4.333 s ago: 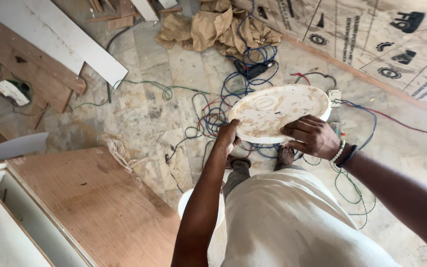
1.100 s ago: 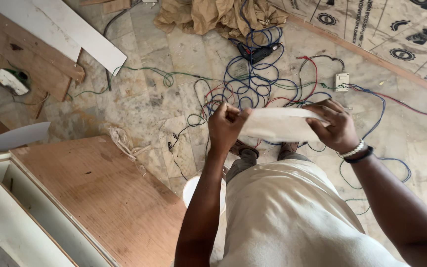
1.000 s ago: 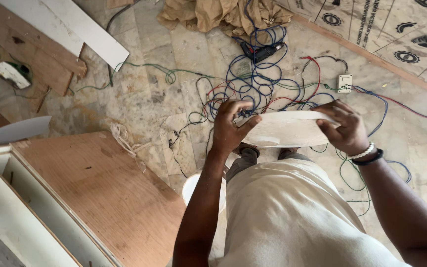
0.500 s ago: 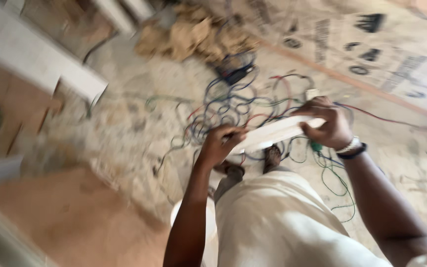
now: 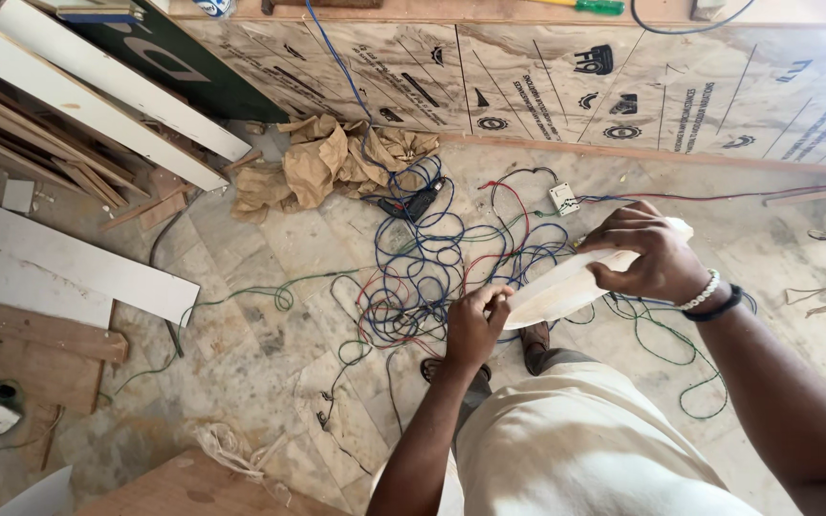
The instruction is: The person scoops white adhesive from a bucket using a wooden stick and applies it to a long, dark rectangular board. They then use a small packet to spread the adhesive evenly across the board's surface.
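At far left, white boards (image 5: 69,272) lie flat on the marble floor (image 5: 260,354), with brown wood pieces (image 5: 31,349) beside them and longer planks (image 5: 97,115) leaning above. Crumpled brown paper (image 5: 327,162) lies near the base of a printed plywood panel (image 5: 623,86) that runs across the top. A frayed white cord (image 5: 231,449) lies at the lower left, just beside the corner of a plywood sheet (image 5: 184,487). At centre, a tangle of wires (image 5: 423,277), blue, red, green and black, spreads over the floor; a small white switch box (image 5: 563,199) sits at its upper edge, touching the strands. The left hand (image 5: 475,325) is closed on the near, lower end of a white disc (image 5: 576,277), fingers pinched at its rim; whether it also grips a wire there cannot be told, as the fingers cover the spot. The disc is held above the floor, seen nearly edge-on and tilted upward to the right, over the wires and in front of the person's cream garment (image 5: 585,440). The right hand (image 5: 647,253) grasps the disc's far, upper end, fingers wrapped over the rim. A white bead bracelet (image 5: 702,291) and a black band (image 5: 719,306) sit on the right wrist. Two sandalled feet (image 5: 532,339) show below the disc.
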